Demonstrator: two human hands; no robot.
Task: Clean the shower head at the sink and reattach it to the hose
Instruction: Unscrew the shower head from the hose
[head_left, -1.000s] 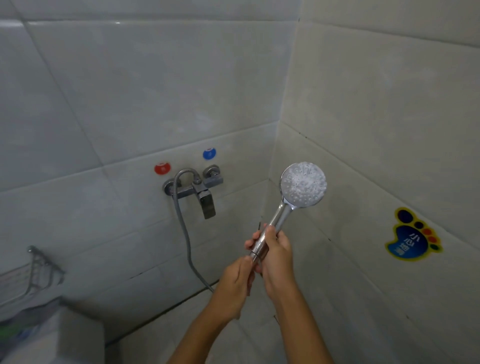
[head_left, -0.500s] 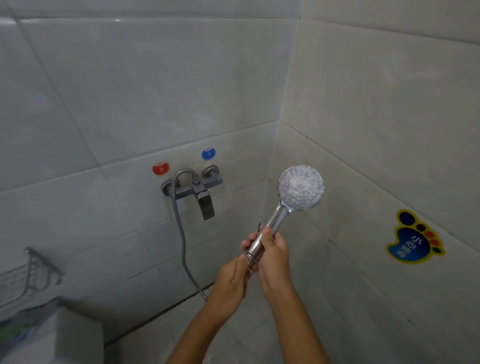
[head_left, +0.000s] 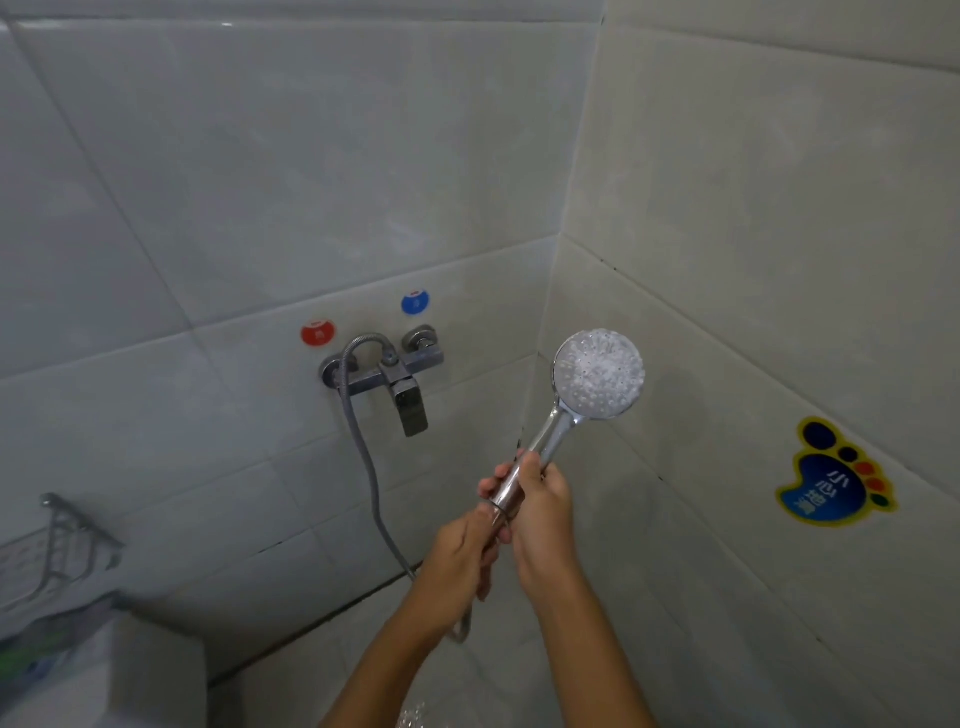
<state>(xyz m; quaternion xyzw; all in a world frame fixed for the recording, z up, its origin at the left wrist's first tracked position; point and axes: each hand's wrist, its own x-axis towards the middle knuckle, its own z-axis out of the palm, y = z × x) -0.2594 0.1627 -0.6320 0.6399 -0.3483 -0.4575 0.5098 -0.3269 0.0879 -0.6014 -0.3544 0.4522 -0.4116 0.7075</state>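
Head view shows your right hand wrapped round the chrome handle of the shower head, fingers curled tight, with the round spray face tilted up toward the corner where the two tiled walls meet. Your left hand sits just below, fingers closed at the handle's bottom end, where the hose looks to meet it; the joint itself is hidden by your fingers, so you cannot tell from here how far it is screwed on. The hose runs from that end down behind your left forearm and back up along the back wall to the tap.

Expect the shower head to be light and rigid, but polished and probably wet, so slippery. Keep your hold on the handle low near the thread, not on the spray face. The hose is flexible and will twist with the nut, so steady the handle with your right hand while your left does the turning, and stop if the thread binds
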